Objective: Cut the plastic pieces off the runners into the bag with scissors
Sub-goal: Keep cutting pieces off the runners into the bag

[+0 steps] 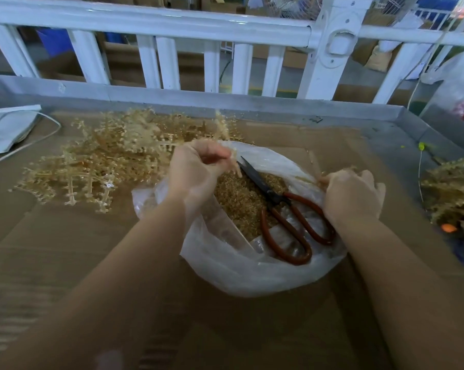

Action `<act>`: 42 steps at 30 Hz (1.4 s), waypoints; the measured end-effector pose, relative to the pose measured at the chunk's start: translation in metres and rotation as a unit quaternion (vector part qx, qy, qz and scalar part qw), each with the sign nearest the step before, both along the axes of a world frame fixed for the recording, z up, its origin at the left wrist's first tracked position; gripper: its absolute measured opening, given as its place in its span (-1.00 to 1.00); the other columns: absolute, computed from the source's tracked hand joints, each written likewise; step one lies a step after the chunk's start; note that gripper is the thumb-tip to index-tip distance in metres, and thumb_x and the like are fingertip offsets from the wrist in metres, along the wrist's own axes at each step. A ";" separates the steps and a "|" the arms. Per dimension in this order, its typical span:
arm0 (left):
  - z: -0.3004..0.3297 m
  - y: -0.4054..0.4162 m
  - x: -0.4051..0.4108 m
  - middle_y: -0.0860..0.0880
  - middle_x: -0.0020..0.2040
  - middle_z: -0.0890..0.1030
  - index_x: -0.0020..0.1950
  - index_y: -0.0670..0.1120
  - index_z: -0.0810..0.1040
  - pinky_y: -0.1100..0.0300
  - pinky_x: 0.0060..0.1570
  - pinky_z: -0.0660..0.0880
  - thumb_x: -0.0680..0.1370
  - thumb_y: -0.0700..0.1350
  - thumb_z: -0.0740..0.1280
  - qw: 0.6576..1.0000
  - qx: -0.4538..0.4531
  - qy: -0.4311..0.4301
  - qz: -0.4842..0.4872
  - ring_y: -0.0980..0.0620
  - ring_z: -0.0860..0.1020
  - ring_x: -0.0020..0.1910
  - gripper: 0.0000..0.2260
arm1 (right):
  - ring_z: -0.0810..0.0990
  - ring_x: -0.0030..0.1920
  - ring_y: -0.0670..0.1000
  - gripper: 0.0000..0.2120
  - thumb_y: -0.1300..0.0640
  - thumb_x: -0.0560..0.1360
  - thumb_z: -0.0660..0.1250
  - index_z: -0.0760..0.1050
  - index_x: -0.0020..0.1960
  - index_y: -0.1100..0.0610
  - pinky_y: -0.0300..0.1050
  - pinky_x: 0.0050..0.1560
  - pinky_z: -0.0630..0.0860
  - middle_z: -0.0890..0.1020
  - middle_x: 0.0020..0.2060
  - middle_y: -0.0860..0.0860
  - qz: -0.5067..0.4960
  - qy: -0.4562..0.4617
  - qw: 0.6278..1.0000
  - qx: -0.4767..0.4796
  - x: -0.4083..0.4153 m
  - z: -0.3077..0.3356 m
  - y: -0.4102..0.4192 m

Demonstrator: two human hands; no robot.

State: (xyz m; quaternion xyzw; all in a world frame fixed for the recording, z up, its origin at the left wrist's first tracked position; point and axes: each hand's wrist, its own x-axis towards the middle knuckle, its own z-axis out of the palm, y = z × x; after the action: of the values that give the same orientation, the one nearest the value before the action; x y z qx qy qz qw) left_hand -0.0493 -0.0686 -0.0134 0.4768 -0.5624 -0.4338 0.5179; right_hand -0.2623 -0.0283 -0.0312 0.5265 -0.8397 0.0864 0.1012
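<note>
Scissors (281, 206) lay unheld on top of the cut pieces (241, 201) inside the open plastic bag (252, 273), and that was the relation your next move turned on: their long axis ran on a diagonal, black blade tips pointing up and away toward your left hand (196, 169), red loop handles pointing down and toward you, on the right side of the bag. Your right hand (351, 193) was the nearer one to those handles; it sat just beside the outer loop, at the bag's right rim, with its fingers curled, seemingly round the bag's edge or a thin strand of runner, though blur kept you from telling which. Your left hand hung over the far rim of the bag, fingers curled in and pinching a pale runner (223, 129) whose sprig rose blurred above the knuckles, close by the blade tips. Uncut runners (97, 161) were heaped on the cardboard (65, 263) to the left of the bag, touching its far-left edge, and another bundle of runners (452, 188) lay well apart at the right. Judging from this, you would have needed to free the right hand and slide it a short way left and toward you onto the loops, taking the scissors from the handle end and swinging the blades up to the runner your left hand held over the bag.
</note>
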 end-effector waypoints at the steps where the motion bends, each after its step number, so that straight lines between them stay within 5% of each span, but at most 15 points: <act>1: -0.002 0.003 -0.002 -0.12 -0.10 0.66 -0.20 -0.11 0.55 0.14 0.07 0.56 0.41 -0.40 0.42 1.000 -0.006 -0.016 -0.023 -0.05 0.63 -0.03 -0.80 | 0.34 0.26 0.15 -0.75 0.17 0.57 0.20 0.58 0.17 0.06 0.08 0.27 0.21 0.51 0.20 0.07 0.008 0.008 1.000 -0.011 0.003 0.002 0.001; 5: -0.013 0.008 -0.009 -0.02 -0.15 0.65 -0.16 -0.01 0.40 0.19 -0.01 0.56 0.42 -0.41 0.40 0.993 -0.026 -0.091 -0.071 0.03 0.63 -0.09 -0.68 | 0.37 0.27 0.07 -0.69 0.27 0.58 0.17 0.51 0.27 0.15 -0.09 0.27 0.24 0.51 0.24 0.07 0.182 -0.095 0.969 -0.139 0.030 0.014 0.001; 7: -0.017 0.010 -0.013 0.06 -0.17 0.64 -0.18 0.06 0.37 0.19 -0.02 0.53 0.42 -0.39 0.42 0.983 -0.056 -0.156 -0.081 0.11 0.60 -0.14 -0.63 | 0.45 0.19 -0.08 -0.72 0.16 0.62 0.17 0.51 0.28 0.12 -0.30 0.19 0.31 0.57 0.16 -0.02 0.258 -0.242 0.926 -0.132 0.052 0.021 -0.001; 9: -0.021 0.012 -0.016 0.14 -0.20 0.61 -0.19 0.09 0.36 0.18 0.00 0.53 0.42 -0.38 0.41 0.973 -0.084 -0.193 -0.093 0.17 0.58 -0.18 -0.61 | 0.51 -0.08 -0.23 -0.76 0.04 0.63 0.16 0.58 0.08 0.07 -0.45 -0.06 0.37 0.61 -0.09 -0.10 0.274 -0.396 0.869 -0.111 0.070 0.024 -0.001; 11: -0.023 0.013 -0.016 0.18 -0.18 0.59 -0.15 0.09 0.38 0.14 0.05 0.52 0.43 -0.34 0.43 0.963 -0.106 -0.223 -0.104 0.17 0.59 -0.13 -0.64 | 0.55 -0.21 -0.14 -0.70 -0.02 0.61 0.19 0.57 -0.14 0.12 -0.30 -0.09 0.47 0.60 -0.27 -0.06 0.241 -0.499 0.824 -0.117 0.077 0.021 -0.004; 13: -0.024 0.014 -0.015 0.13 -0.12 0.61 -0.01 0.06 0.41 0.07 0.09 0.53 0.43 -0.30 0.44 0.962 -0.105 -0.222 -0.121 0.10 0.61 -0.05 -0.66 | 0.63 -0.13 0.00 -0.78 0.06 0.58 0.27 0.60 -0.10 0.16 -0.03 0.02 0.56 0.66 -0.20 0.04 0.195 -0.547 0.801 -0.144 0.078 0.017 -0.008; 17: -0.018 0.014 -0.008 0.00 -0.05 0.56 0.16 0.14 0.38 0.00 0.01 0.57 0.46 -0.24 0.43 0.990 -0.035 -0.100 -0.089 -0.10 0.61 -0.08 -0.58 | 0.64 -0.13 0.02 -0.84 0.24 0.57 0.28 0.60 -0.11 0.07 -0.02 0.02 0.59 0.67 -0.20 0.06 0.163 -0.585 0.777 -0.164 0.076 0.011 -0.011; 20: -0.013 0.011 -0.008 0.02 -0.11 0.53 0.12 0.08 0.50 0.06 0.01 0.56 0.55 -0.18 0.34 0.987 0.100 0.093 -0.082 -0.01 0.56 -0.12 -0.79 | 0.60 -0.24 -0.07 -0.84 0.24 0.58 0.26 0.58 -0.08 0.07 -0.27 -0.29 0.55 0.66 -0.22 0.04 0.147 -0.629 0.751 -0.141 0.074 0.010 -0.011; 23: -0.009 0.005 -0.011 0.02 -0.13 0.54 -0.06 -0.05 0.57 0.13 -0.08 0.50 0.59 -0.24 0.24 0.968 0.138 0.208 -0.030 0.06 0.49 -0.16 -0.85 | 0.61 -0.24 -0.04 -0.87 0.25 0.59 0.25 0.55 -0.07 0.12 -0.26 -0.30 0.60 0.63 -0.24 0.05 0.131 -0.669 0.720 -0.131 0.075 0.010 -0.010; 26: -0.005 0.001 -0.012 0.00 -0.15 0.58 -0.15 -0.06 0.51 0.19 -0.16 0.51 0.58 -0.31 0.23 0.944 0.140 0.296 0.026 0.06 0.51 -0.17 -0.81 | 0.63 -0.20 0.01 -0.88 0.28 0.58 0.24 0.53 -0.08 0.18 -0.21 -0.24 0.62 0.64 -0.22 0.07 0.103 -0.747 0.641 -0.147 0.079 0.012 -0.009; 28: -0.005 0.001 -0.010 -0.05 -0.18 0.57 -0.10 -0.03 0.45 0.18 -0.19 0.58 0.54 -0.38 0.26 0.934 0.121 0.333 0.035 0.05 0.58 -0.18 -0.76 | 0.64 -0.18 0.03 -0.90 0.29 0.57 0.26 0.53 -0.08 0.21 -0.17 -0.22 0.62 0.65 -0.20 0.10 0.080 -0.802 0.569 -0.163 0.080 0.014 -0.009; 30: -0.008 0.001 -0.009 -0.08 -0.18 0.53 -0.02 0.01 0.44 0.20 -0.22 0.62 0.50 -0.44 0.28 0.939 0.105 0.327 0.027 0.04 0.61 -0.20 -0.68 | 0.63 -0.17 0.02 -0.91 0.27 0.53 0.33 0.51 -0.15 0.16 -0.20 -0.25 0.55 0.65 -0.22 0.09 0.073 -0.822 0.536 -0.181 0.080 0.015 -0.008; 33: -0.011 0.003 -0.010 -0.09 -0.15 0.55 0.01 -0.06 0.50 0.25 -0.18 0.61 0.50 -0.46 0.27 0.956 0.089 0.278 -0.006 0.03 0.60 -0.14 -0.70 | 0.59 -0.22 0.00 -0.81 0.30 0.42 0.45 0.46 -0.21 0.11 -0.25 -0.30 0.49 0.63 -0.18 0.13 0.095 -0.801 0.563 -0.180 0.082 0.015 -0.007; 38: -0.010 0.007 -0.012 -0.08 -0.13 0.61 -0.06 -0.11 0.53 0.19 -0.05 0.58 0.49 -0.45 0.27 0.964 0.090 0.249 -0.016 0.04 0.60 -0.12 -0.75 | 0.64 -0.31 -0.04 -0.76 0.43 0.47 0.34 0.39 -0.21 0.14 -0.23 -0.38 0.51 0.67 -0.29 0.10 0.112 -0.775 0.591 -0.195 0.081 0.016 -0.006; 42: 0.005 0.013 -0.003 -0.11 -0.22 0.67 0.10 -0.12 0.50 0.20 -0.35 0.58 0.53 -0.29 0.33 0.967 0.138 0.211 -0.047 -0.01 0.63 -0.35 -0.82 | 0.63 -0.33 -0.05 -0.80 0.43 0.48 0.32 0.40 -0.13 0.16 -0.13 -0.31 0.51 0.68 -0.33 0.05 0.122 -0.771 0.590 -0.204 0.077 0.018 -0.005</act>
State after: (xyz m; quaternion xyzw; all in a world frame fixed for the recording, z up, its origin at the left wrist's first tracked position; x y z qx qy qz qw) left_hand -0.0523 -0.0561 -0.0080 0.4146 -0.3969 -0.6220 0.5327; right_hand -0.1852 -0.0333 -0.0133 0.3257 -0.4918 0.6412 -0.4910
